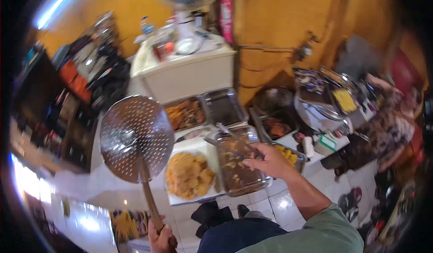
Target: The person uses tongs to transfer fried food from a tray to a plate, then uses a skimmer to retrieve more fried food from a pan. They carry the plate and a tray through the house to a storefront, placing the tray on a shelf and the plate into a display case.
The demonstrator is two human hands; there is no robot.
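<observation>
My left hand point(161, 238) is closed around the wooden handle of a large skimmer point(155, 131), whose round perforated metal bowl is raised at the left. My right hand point(270, 162) grips metal tongs point(246, 145), their two arms apart at the tips. Below the tongs lies a rectangular metal tray point(237, 185) with scattered pale food bits and a brownish film on its bottom. A large heap of golden-yellow fried food point(189, 176) rests on a white surface between the skimmer and that tray.
Behind are a tray of mixed food point(186, 114) and a dark metal tray point(224, 108). At right, a container holds reddish-brown food point(276, 127). A person in patterned clothing point(388, 126) is near a table at far right. A fan point(185, 23) stands on a white cabinet point(189, 77).
</observation>
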